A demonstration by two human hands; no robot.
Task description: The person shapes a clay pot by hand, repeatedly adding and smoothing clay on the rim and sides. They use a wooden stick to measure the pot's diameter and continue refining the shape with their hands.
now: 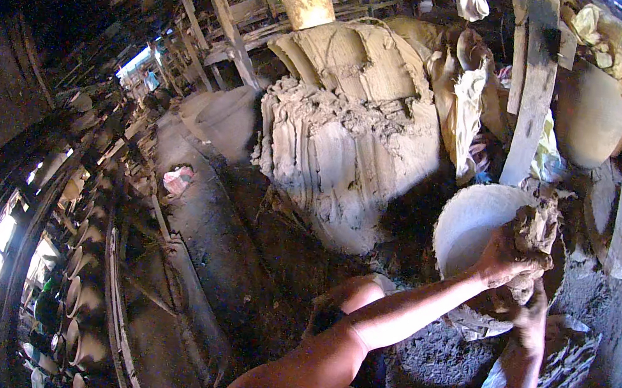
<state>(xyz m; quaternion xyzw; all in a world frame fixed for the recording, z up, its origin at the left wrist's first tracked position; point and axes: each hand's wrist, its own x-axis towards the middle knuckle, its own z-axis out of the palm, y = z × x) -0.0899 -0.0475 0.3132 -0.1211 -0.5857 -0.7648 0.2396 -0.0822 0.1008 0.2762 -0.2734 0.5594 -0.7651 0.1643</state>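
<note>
A pale round basin (465,218) with a rough rim sits at the right. Over its right side is a ragged lump of brown clay (538,228). My left hand (510,263) grips the lump from the left, reaching across the basin. My right hand (530,317) is below it at the basin's near right edge, fingers curled up against the underside of the clay, partly in shadow.
A big ridged clay mound (341,143) stands ahead, with a yellowish bucket (305,1) behind it. A wooden post (532,97), cloths and large rounded pots (588,117) are at upper right. Rows of small pots (77,297) and planks line the left; my knee shows below.
</note>
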